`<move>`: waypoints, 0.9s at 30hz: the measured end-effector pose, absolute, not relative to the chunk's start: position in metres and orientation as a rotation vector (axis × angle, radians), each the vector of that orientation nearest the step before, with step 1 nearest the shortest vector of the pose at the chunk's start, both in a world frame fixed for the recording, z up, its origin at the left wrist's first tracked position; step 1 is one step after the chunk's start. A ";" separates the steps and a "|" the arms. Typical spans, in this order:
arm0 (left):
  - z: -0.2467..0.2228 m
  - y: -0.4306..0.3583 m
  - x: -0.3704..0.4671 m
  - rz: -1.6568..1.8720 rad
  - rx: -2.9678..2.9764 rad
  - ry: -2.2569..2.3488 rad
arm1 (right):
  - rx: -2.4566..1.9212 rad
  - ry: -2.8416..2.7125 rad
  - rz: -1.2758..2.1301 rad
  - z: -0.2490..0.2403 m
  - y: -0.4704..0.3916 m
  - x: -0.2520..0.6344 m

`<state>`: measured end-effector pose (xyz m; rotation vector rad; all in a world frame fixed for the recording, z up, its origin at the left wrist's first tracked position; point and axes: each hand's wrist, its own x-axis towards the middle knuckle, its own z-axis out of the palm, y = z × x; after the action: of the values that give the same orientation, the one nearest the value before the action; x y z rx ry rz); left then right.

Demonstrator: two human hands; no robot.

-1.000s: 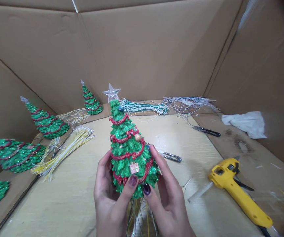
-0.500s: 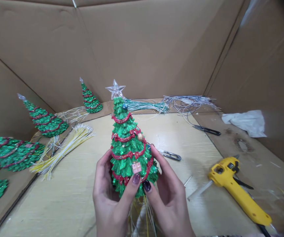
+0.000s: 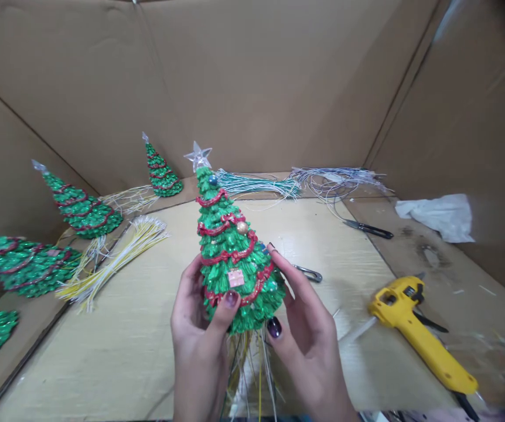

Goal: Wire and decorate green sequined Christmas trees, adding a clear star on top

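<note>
Between both hands I hold a green Christmas tree figurine (image 3: 230,240), with red garlands, small baubles, a pink gift and a clear star on top. It leans a little to the left. My left hand (image 3: 204,328) grips its lower left side, thumb on the front beside the gift. My right hand (image 3: 307,334) holds the lower right side, fingertips on the edge and thumb near the base. Thin white and yellow wires (image 3: 256,369) hang from under the tree. Behind my right fingers lies a thread snipper (image 3: 309,274), partly hidden.
Several similar trees (image 3: 85,211) stand or lie along the left. A yellow-white wire bundle (image 3: 120,258) is beside them. Green wires (image 3: 256,186) and pale wires (image 3: 340,179) lie at the back. Right are a yellow glue gun (image 3: 428,334), another snipper (image 3: 369,229) and a white tissue (image 3: 437,217).
The tree has turned and tilted further left in my hands, its base lifting slightly. My right thumb has shifted right, away from the left thumb.
</note>
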<state>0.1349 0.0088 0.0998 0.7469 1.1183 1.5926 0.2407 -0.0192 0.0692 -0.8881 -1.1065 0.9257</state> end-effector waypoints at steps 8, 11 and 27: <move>0.095 0.013 0.131 1.476 0.524 0.970 | -1.012 -1.198 0.795 0.069 -0.014 0.246; 0.095 0.012 0.131 1.410 0.418 0.999 | -0.968 -1.135 0.955 0.068 -0.015 0.245; 0.097 0.010 0.130 1.300 0.538 0.882 | -0.805 -0.901 1.061 0.064 -0.014 0.236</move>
<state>0.1305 0.0098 0.0972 0.5380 0.8824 1.2996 0.2359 -0.0138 0.0641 -0.8045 -0.9010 1.0611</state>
